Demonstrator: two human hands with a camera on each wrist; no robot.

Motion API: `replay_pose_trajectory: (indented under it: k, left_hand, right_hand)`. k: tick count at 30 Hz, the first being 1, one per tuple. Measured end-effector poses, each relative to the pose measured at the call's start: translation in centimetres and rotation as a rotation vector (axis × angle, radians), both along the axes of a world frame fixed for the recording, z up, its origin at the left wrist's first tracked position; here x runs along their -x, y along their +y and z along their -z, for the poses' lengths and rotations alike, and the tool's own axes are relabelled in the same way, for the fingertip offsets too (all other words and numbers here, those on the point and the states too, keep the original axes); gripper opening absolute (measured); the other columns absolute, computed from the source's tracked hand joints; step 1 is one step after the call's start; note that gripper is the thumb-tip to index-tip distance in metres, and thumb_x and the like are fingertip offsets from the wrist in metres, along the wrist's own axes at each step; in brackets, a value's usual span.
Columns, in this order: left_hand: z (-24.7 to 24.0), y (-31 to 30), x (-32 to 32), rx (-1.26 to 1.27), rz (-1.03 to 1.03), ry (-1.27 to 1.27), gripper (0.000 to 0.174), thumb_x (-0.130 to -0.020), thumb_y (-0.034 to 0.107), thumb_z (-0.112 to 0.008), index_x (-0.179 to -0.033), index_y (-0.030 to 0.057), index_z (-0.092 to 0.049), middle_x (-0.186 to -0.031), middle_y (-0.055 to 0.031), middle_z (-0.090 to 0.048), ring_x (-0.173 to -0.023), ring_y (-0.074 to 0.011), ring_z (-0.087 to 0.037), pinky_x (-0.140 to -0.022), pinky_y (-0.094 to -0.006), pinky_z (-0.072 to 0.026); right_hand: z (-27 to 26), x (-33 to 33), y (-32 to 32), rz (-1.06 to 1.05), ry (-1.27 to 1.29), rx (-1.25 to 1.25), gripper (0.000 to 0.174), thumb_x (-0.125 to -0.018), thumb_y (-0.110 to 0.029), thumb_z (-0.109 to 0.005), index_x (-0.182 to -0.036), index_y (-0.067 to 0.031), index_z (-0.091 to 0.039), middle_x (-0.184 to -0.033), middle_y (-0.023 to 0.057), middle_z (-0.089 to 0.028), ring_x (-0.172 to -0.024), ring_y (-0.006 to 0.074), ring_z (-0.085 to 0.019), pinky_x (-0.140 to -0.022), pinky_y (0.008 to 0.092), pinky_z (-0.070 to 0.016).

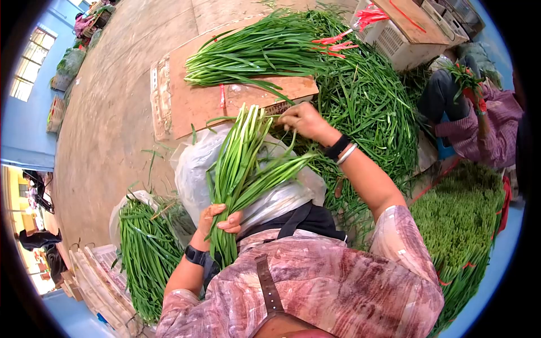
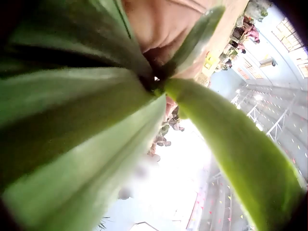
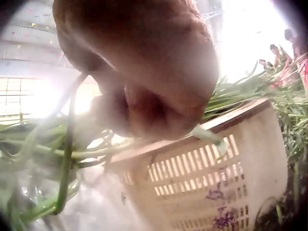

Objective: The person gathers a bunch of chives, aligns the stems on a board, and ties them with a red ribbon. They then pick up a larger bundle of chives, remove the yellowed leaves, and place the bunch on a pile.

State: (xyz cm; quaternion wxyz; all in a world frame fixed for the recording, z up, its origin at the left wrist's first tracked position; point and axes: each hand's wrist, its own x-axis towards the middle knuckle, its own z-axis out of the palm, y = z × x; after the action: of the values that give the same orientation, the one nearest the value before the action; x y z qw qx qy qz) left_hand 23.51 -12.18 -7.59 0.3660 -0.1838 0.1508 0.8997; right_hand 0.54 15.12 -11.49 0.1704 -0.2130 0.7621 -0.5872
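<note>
A bunch of long green stalks (image 1: 239, 152) lies over the lap, pale ends pointing away from the body. Around its leafy lower part, the left hand (image 1: 221, 221) is wrapped; broad leaves (image 2: 72, 106) fill much of the left wrist view beside part of that palm (image 2: 163, 24). The right hand (image 1: 303, 120), to the right of the pale ends, has curled fingers pinching a thin leaf. In the right wrist view a thin bent stem (image 3: 70, 144) hangs from the right hand (image 3: 139, 72). Several stalks (image 1: 276, 177) splay rightward out of the bunch.
Beyond the lap a board (image 1: 191, 101) on a crate (image 3: 202, 178) carries a laid-out bundle (image 1: 253, 53) and red ties (image 1: 338, 45). Loose greens (image 1: 372, 107) are heaped at the right. More greens (image 1: 143, 248) stand at lower left. A seated person (image 1: 479, 124) is at far right.
</note>
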Motion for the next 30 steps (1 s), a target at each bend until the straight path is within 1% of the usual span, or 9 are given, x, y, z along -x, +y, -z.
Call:
replay_pose_trajectory:
  k: [6, 10, 15, 18, 22, 24, 26, 28, 30]
  left_hand:
    - [-0.1, 0.0, 0.1, 0.090, 0.002, -0.009, 0.034, -0.091, 0.028, -0.053, -0.088, -0.0059, -0.049, -0.064, -0.0005, -0.045, -0.044, -0.0021, -0.035, -0.049, -0.0206, -0.0308]
    - [0.0, -0.2, 0.4, 0.078, 0.047, 0.014, 0.035, -0.091, 0.029, -0.053, -0.087, -0.0054, -0.050, -0.064, -0.0007, -0.046, -0.043, -0.0021, -0.034, -0.050, -0.0204, -0.0310]
    - [-0.7, -0.3, 0.8, 0.118, 0.044, 0.005, 0.035, -0.090, 0.029, -0.054, -0.084, -0.0051, -0.051, -0.060, -0.0004, -0.046, -0.043, -0.0029, -0.035, -0.051, -0.0204, -0.0304]
    - [1.0, -1.1, -0.3, 0.035, -0.007, 0.004, 0.040, -0.090, 0.022, -0.052, -0.123, 0.0011, -0.042, -0.076, -0.0069, -0.050, -0.046, -0.0029, -0.040, -0.050, -0.0208, -0.0324]
    - [-0.1, -0.3, 0.2, 0.188, 0.018, -0.016, 0.035, -0.089, 0.030, -0.054, -0.083, -0.0048, -0.052, -0.058, -0.0003, -0.046, -0.043, -0.0034, -0.036, -0.049, -0.0204, -0.0296]
    - [0.2, -0.5, 0.2, 0.152, 0.023, -0.028, 0.035, -0.090, 0.030, -0.054, -0.083, -0.0050, -0.052, -0.059, -0.0006, -0.046, -0.044, -0.0033, -0.036, -0.048, -0.0205, -0.0294]
    - [0.7, -0.9, 0.2, 0.129, 0.039, -0.003, 0.035, -0.090, 0.029, -0.053, -0.086, -0.0051, -0.052, -0.061, -0.0017, -0.047, -0.043, -0.0034, -0.036, -0.048, -0.0206, -0.0295]
    - [0.8, -0.7, 0.5, 0.111, 0.038, 0.013, 0.034, -0.091, 0.029, -0.052, -0.089, -0.0051, -0.051, -0.064, -0.0030, -0.048, -0.043, -0.0034, -0.036, -0.048, -0.0207, -0.0295]
    - [0.4, -0.5, 0.6, 0.101, 0.022, 0.011, 0.033, -0.092, 0.028, -0.051, -0.094, -0.0050, -0.050, -0.067, -0.0043, -0.049, -0.043, -0.0035, -0.036, -0.047, -0.0207, -0.0295]
  right_hand:
    - [0.0, 3.4, 3.7, 0.501, -0.222, 0.156, 0.015, -0.086, -0.008, -0.059, -0.089, 0.0022, -0.069, -0.070, 0.0029, -0.063, -0.059, 0.0077, -0.056, -0.052, 0.0228, -0.0453]
    - [-2.6, 0.9, -1.2, 0.208, -0.112, 0.204, 0.012, -0.087, -0.012, -0.061, -0.089, -0.0004, -0.066, -0.068, -0.0004, -0.060, -0.054, 0.0068, -0.052, -0.048, 0.0209, -0.0418]
    - [-0.9, 0.6, -4.4, 0.102, 0.224, -0.113, 0.012, -0.072, -0.010, -0.069, -0.078, -0.0003, -0.063, -0.072, 0.0159, -0.063, -0.067, 0.0275, -0.062, -0.064, 0.0360, -0.0485]
    - [-0.3, 1.1, -2.6, 0.261, 0.615, -0.141, 0.007, -0.075, -0.009, -0.064, -0.076, -0.0018, -0.063, -0.071, 0.0173, -0.062, -0.068, 0.0337, -0.061, -0.063, 0.0392, -0.0491]
    - [-1.4, 3.1, 5.3, 0.565, 0.642, -0.297, 0.006, -0.081, -0.011, -0.061, -0.081, -0.0046, -0.061, -0.075, 0.0186, -0.062, -0.070, 0.0355, -0.063, -0.061, 0.0400, -0.0513]
    - [-1.0, 4.5, 11.3, 0.680, 0.634, -0.819, 0.008, -0.082, -0.010, -0.058, -0.086, -0.0045, -0.061, -0.077, 0.0179, -0.063, -0.071, 0.0366, -0.063, -0.061, 0.0419, -0.0515]
    - [-1.9, 3.5, 13.8, 0.649, 0.375, -1.341, 0.017, -0.079, -0.013, -0.062, -0.094, -0.0058, -0.063, -0.097, 0.0200, -0.061, -0.092, 0.0362, -0.062, -0.073, 0.0479, -0.0509]
    - [-3.9, 1.8, 11.6, 0.625, 0.390, -1.240, 0.021, -0.078, -0.016, -0.064, -0.097, -0.0066, -0.064, -0.102, 0.0186, -0.060, -0.097, 0.0338, -0.060, -0.078, 0.0471, -0.0498]
    - [-3.5, 0.9, 7.8, 0.424, 0.583, -0.726, 0.029, -0.076, -0.022, -0.067, -0.101, -0.0075, -0.065, -0.100, 0.0165, -0.061, -0.090, 0.0332, -0.061, -0.077, 0.0427, -0.0509]
